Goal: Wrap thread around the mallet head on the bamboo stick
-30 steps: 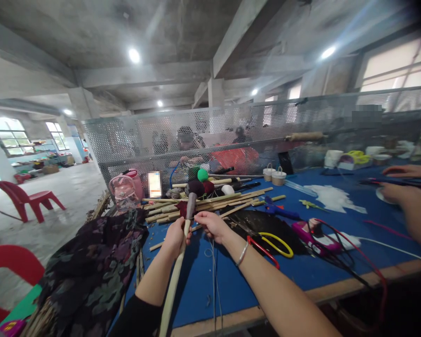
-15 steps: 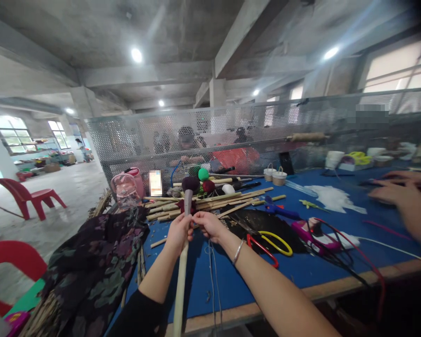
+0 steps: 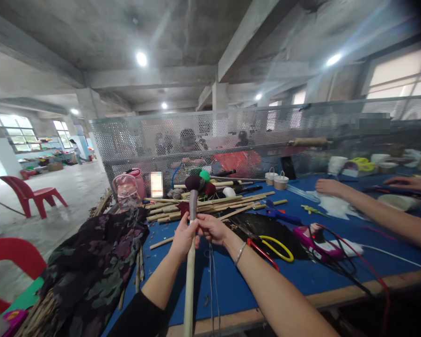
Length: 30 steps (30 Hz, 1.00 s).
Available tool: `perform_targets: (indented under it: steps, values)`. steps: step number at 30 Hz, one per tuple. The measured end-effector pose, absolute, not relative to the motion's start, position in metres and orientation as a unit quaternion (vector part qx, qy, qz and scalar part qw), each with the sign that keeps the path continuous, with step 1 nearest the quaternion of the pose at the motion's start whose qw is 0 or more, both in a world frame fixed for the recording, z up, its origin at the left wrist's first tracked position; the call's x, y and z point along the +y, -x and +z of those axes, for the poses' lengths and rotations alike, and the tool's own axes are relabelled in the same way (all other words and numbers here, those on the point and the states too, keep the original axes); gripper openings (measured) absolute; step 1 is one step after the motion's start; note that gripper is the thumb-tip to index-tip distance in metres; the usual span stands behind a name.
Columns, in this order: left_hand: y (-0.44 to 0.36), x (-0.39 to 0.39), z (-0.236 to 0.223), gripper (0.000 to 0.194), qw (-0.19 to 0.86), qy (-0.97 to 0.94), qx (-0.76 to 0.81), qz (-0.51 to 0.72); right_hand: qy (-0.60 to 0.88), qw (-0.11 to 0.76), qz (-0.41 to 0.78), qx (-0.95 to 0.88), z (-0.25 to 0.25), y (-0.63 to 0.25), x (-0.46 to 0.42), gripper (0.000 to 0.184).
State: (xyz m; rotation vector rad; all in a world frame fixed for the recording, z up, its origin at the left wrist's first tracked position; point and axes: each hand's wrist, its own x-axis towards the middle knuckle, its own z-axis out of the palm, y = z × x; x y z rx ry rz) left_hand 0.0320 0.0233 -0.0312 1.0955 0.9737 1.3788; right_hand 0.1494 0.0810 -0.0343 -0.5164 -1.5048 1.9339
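My left hand (image 3: 183, 238) is wrapped round a pale stick (image 3: 190, 290), which slants up and away from the table's front edge. Above my fingers the stick passes into a grey sleeve-like section (image 3: 193, 203), and a dark purple ball (image 3: 194, 182) shows at its far end; whether they join is unclear. Closed in a pinch, my right hand (image 3: 213, 228) touches the stick just below the grey section. From beneath that hand a thin grey cord (image 3: 211, 276) hangs in two strands over the table edge. What lies between the right fingertips is mostly hidden.
Bamboo sticks (image 3: 228, 205) lie beyond my hands. To the right are scissors (image 3: 277, 248) with red and yellow handles and a purple-white device (image 3: 314, 238) with cables. A co-worker's arm (image 3: 368, 206) reaches in from the right. Dark patterned cloth (image 3: 98, 262) lies left.
The stick's lower end has swung right, so it stands straighter in view. My right fingers have come against the stick beside my left hand. The co-worker's hand has reached left to the white sheet.
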Motion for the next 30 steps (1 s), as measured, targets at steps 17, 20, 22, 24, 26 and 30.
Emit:
perform_targets:
  steps: [17, 20, 22, 24, 26, 30]
  values:
    - [-0.027, 0.023, -0.037, 0.046, 0.585, -0.458, 0.408, 0.53, 0.214, 0.33, 0.732, -0.556, -0.031, -0.155, 0.086, 0.034]
    - [-0.024, 0.023, -0.038, 0.046, 0.542, -0.473, 0.469, 0.513, 0.265, 0.345, 0.683, -0.587, -0.034, -0.151, 0.084, 0.032]
    - [-0.02, 0.024, -0.039, 0.043, 0.461, -0.511, 0.521, 0.505, 0.293, 0.352, 0.658, -0.598, -0.036, -0.147, 0.083, 0.032]
    - [-0.015, 0.025, -0.039, 0.042, 0.406, -0.538, 0.546, 0.497, 0.303, 0.353, 0.652, -0.599, -0.036, -0.143, 0.083, 0.032]
    - [-0.011, 0.023, -0.036, 0.043, 0.427, -0.54, 0.543, 0.481, 0.294, 0.337, 0.676, -0.586, -0.036, -0.142, 0.084, 0.032]
    - [-0.007, 0.017, -0.03, 0.044, 0.578, -0.515, 0.461, 0.433, 0.253, 0.288, 0.738, -0.555, -0.035, -0.146, 0.087, 0.036]
